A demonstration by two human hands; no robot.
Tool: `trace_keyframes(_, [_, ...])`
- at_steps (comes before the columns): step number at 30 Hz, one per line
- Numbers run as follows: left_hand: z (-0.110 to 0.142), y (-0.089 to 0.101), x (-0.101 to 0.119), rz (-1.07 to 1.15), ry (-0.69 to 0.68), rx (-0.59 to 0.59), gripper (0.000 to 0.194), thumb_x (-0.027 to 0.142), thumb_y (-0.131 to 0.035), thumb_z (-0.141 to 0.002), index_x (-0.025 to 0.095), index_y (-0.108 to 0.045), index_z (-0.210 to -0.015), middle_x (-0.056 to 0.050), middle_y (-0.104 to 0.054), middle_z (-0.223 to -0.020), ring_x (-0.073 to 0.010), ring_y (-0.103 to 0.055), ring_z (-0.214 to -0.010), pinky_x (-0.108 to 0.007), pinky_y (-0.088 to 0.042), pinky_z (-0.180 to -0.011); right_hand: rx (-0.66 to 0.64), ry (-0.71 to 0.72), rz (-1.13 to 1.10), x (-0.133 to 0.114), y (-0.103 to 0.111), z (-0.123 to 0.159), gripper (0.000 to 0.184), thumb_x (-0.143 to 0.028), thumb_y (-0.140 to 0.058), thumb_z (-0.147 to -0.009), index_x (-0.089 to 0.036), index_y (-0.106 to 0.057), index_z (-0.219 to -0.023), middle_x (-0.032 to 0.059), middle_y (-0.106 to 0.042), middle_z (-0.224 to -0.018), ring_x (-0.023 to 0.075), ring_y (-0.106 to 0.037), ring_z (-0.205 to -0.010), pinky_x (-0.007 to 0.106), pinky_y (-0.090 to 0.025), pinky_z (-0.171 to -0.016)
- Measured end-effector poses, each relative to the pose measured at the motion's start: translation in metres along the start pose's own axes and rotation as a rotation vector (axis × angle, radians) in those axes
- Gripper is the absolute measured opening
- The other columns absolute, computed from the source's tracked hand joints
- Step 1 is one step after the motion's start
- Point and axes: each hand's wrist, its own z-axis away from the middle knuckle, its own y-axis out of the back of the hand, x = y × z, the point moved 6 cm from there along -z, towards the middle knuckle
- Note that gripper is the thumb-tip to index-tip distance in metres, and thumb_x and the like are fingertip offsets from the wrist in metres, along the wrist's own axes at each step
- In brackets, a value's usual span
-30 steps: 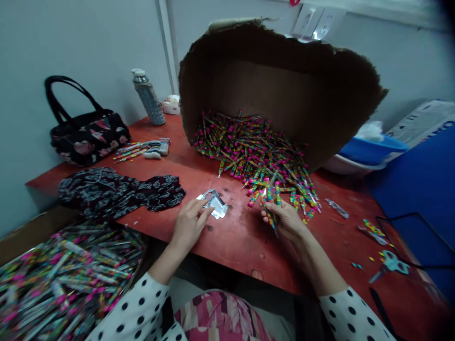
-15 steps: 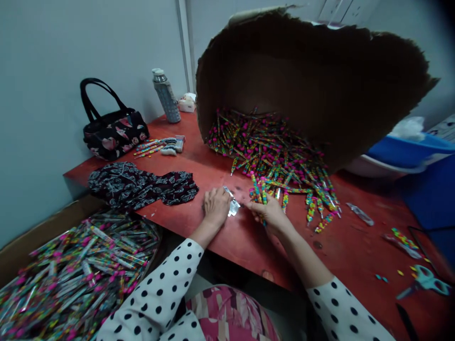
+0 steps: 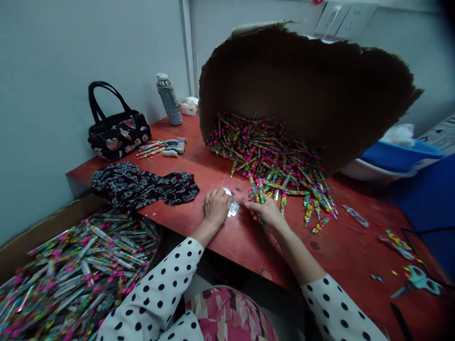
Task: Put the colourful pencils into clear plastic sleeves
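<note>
You have your left hand (image 3: 216, 207) over the silver packet (image 3: 233, 208), near the desk's (image 3: 245, 251) front edge. Its fingers bend close together; whether they pinch the packet cannot be told. Your right hand (image 3: 269, 214) pinches a few sticks (image 3: 261, 193) between thumb and fingers, just beside the packet, pink ends up. Advisable: press the packet flat with the fingertips, since its thin, shiny sheet is likely to slide or crease; grip the sticks lightly, as their clear sleeves look slick, with ends level.

Materials: the sticks are slim, clear tubes of bright, rounded beads. The loose pile (image 3: 263, 147) spills from the brown, torn-edged carton (image 3: 305, 85) toward the desk's middle. The scissors (image 3: 418, 280) lie open near the right edge.
</note>
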Motion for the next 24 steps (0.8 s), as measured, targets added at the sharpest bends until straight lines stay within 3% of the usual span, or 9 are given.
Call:
trace_keyframes(6, [0.012,0.026,0.027,0.161,-0.406,0.252,0.016,0.027,-0.050,-0.084,0.024,-0.064,-0.089,-0.002,-0.065,-0.088,-0.0179,-0.053,-0.093,-0.040,-0.032,-0.095,-0.091,-0.106,-0.088,-0.002,-0.008,-0.011,0.023,-0.029,-0.072,-0.057,-0.016,-0.056,-0.067,-0.0050,-0.053,-0.047,0.0051,-0.041,-0.034,0.015,-0.031,-0.030])
trace_keyframes(9, [0.019,0.030,0.033,0.269,-0.461,0.311,0.015,0.024,-0.053,-0.082,0.023,-0.064,-0.091,-0.003,-0.066,-0.084,-0.0174,-0.056,-0.089,-0.039,-0.038,-0.092,-0.086,-0.096,-0.094,-0.003,-0.010,-0.012,0.022,-0.027,-0.072,-0.056,-0.017,-0.054,-0.063,-0.0061,-0.050,-0.043,0.0051,-0.040,-0.033,0.015,-0.030,-0.029])
trace_keyframes(11, [0.020,0.031,0.029,0.393,-0.368,0.297,0.021,0.027,-0.055,-0.080,0.022,-0.063,-0.099,-0.005,-0.066,-0.091,-0.0191,-0.057,-0.093,-0.038,-0.040,-0.090,-0.057,-0.073,-0.104,-0.004,-0.008,-0.011,0.022,-0.026,-0.071,-0.056,-0.017,-0.052,-0.062,-0.0065,-0.049,-0.042,0.0052,-0.039,-0.033,0.016,-0.029,-0.029])
trace_keyframes(14, [0.020,0.023,0.012,0.672,-0.046,0.185,0.033,0.036,-0.053,-0.080,0.019,-0.061,-0.107,-0.008,-0.065,-0.101,-0.0206,-0.059,-0.092,-0.034,-0.045,-0.082,-0.010,-0.060,-0.110,-0.007,-0.006,-0.008,0.024,-0.026,-0.072,-0.056,-0.018,-0.051,-0.062,-0.0064,-0.049,-0.043,0.0058,-0.040,-0.033,0.016,-0.029,-0.029])
trace_keyframes(17, [0.022,0.003,0.008,0.932,0.155,-0.085,0.033,0.040,-0.048,-0.082,0.016,-0.069,-0.088,-0.003,-0.067,-0.077,-0.0168,-0.060,-0.071,-0.026,-0.046,-0.065,0.000,-0.057,-0.113,-0.011,-0.007,-0.006,0.026,-0.026,-0.074,-0.054,-0.018,-0.051,-0.064,-0.0065,-0.050,-0.046,0.0061,-0.041,-0.035,0.016,-0.030,-0.029])
trace_keyframes(20, [0.025,-0.012,0.015,1.120,0.265,-0.283,0.033,0.043,-0.056,-0.075,0.013,-0.070,-0.069,0.000,-0.059,-0.056,-0.0125,-0.055,-0.055,-0.022,-0.041,-0.053,-0.026,-0.046,-0.132,-0.014,-0.010,-0.004,0.025,-0.027,-0.074,-0.056,-0.017,-0.052,-0.064,-0.0070,-0.049,-0.044,0.0057,-0.039,-0.034,0.017,-0.030,-0.030])
trace_keyframes(24, [0.031,-0.022,0.017,1.482,0.603,-0.311,0.029,0.039,-0.069,-0.063,0.011,-0.068,-0.071,-0.003,-0.063,-0.063,-0.0120,-0.057,-0.055,-0.024,-0.047,-0.056,-0.027,-0.025,-0.141,-0.012,-0.006,0.007,0.027,-0.032,-0.073,-0.060,-0.017,-0.055,-0.073,-0.0058,-0.053,-0.050,0.0072,-0.046,-0.039,0.018,-0.037,-0.036])
